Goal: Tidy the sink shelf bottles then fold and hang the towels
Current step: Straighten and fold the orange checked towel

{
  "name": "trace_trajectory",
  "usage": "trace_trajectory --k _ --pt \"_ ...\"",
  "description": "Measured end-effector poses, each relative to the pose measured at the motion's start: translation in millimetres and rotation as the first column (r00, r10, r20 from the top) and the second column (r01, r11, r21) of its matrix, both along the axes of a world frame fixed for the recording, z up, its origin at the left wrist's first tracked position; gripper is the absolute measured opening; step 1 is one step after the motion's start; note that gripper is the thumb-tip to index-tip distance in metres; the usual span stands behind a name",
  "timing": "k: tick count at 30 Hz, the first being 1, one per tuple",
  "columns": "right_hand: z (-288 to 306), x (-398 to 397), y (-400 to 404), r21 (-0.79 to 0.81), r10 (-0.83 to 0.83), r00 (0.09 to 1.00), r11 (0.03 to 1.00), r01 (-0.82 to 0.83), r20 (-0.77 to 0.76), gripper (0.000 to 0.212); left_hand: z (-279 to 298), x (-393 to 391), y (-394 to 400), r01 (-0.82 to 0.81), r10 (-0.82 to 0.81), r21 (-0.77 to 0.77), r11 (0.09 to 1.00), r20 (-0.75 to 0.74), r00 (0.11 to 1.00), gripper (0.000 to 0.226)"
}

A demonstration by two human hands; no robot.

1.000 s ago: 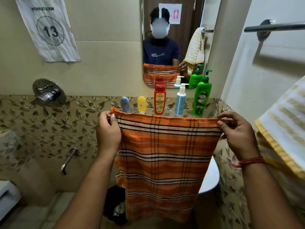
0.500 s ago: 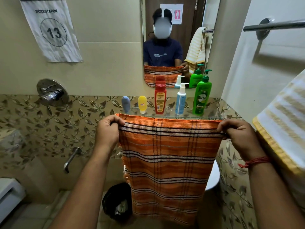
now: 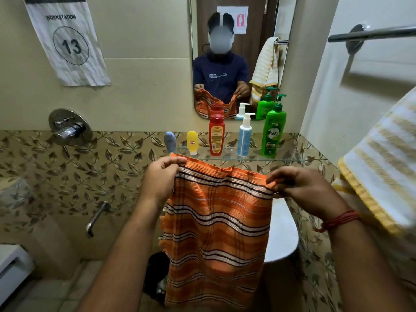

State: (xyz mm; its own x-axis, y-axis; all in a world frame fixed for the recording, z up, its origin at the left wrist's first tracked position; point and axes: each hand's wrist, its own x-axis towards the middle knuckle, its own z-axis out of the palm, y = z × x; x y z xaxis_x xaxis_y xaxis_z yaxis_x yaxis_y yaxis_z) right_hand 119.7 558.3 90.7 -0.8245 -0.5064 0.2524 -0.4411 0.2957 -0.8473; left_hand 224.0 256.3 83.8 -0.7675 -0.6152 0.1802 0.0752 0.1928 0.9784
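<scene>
An orange striped towel [image 3: 216,233] hangs in front of me, held by its top edge. My left hand [image 3: 161,179] pinches the top left corner and my right hand [image 3: 304,190] pinches the top right corner. The top edge sags a little between them. On the glass shelf [image 3: 286,155] behind stand a blue-grey tube [image 3: 170,141], a yellow tube [image 3: 192,143], a red bottle [image 3: 216,135], a blue pump bottle [image 3: 245,136] and a green pump bottle [image 3: 273,131], all upright in a row. A white and yellow striped towel [image 3: 382,167] hangs at the right.
A chrome towel bar [image 3: 371,33] is fixed high on the right wall. A mirror [image 3: 234,52] hangs above the shelf. A white sink [image 3: 281,233] shows behind the orange towel. A wall valve [image 3: 69,128] and tap [image 3: 96,218] are at left, a dark bin [image 3: 157,275] below.
My hands have moved lower and closer together, so the towel's top edge has gone slack and narrower. The bottles have not moved.
</scene>
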Motion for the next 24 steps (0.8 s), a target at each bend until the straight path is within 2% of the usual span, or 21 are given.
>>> trace_trajectory --k 3,5,6,8,11,14,17,19,24 --pt "7.3 13.6 -19.1 0.162 0.038 0.969 0.987 0.003 -0.245 0.024 0.9 -3.7 16.6 0.060 -0.060 -0.009 0.998 -0.011 0.998 0.034" --pt "13.2 22.1 -30.0 0.271 0.086 0.882 0.961 0.048 -0.464 0.015 2.0 -5.3 26.3 0.088 -0.089 -0.029 0.996 -0.024 0.996 0.034" --pt "16.6 25.9 -35.1 0.272 0.102 0.851 0.961 0.049 -0.515 0.012 2.2 -5.5 30.6 0.110 -0.111 -0.043 0.993 -0.028 0.993 0.035" --pt "23.4 32.6 -44.1 0.207 0.138 0.852 0.978 -0.036 -0.505 0.009 2.4 -5.3 38.5 0.167 -0.170 -0.068 0.984 -0.041 0.985 0.035" --pt "32.8 40.7 -57.3 0.093 0.170 0.898 0.985 -0.145 -0.406 0.003 3.5 -3.8 48.5 0.252 -0.259 -0.091 0.963 -0.073 0.963 0.031" --pt "36.6 42.7 -71.0 0.033 0.104 0.922 0.995 -0.099 -0.373 0.003 4.5 -2.7 56.0 0.333 -0.336 -0.043 0.942 -0.116 0.935 0.026" --pt "36.1 42.1 -84.7 0.029 0.019 0.898 1.000 -0.007 -0.440 0.009 1.3 -2.5 58.6 0.423 -0.419 0.002 0.906 -0.139 0.897 0.029" --pt "35.6 41.6 -91.0 0.011 -0.040 0.879 0.999 0.052 -0.475 0.007 -2.9 -2.7 59.1 0.472 -0.470 -0.028 0.881 -0.152 0.870 0.028" --pt "34.3 41.2 -98.5 0.081 -0.031 0.859 0.993 0.084 -0.511 0.010 -10.9 -5.8 58.1 0.471 -0.469 -0.044 0.881 -0.202 0.860 0.022"
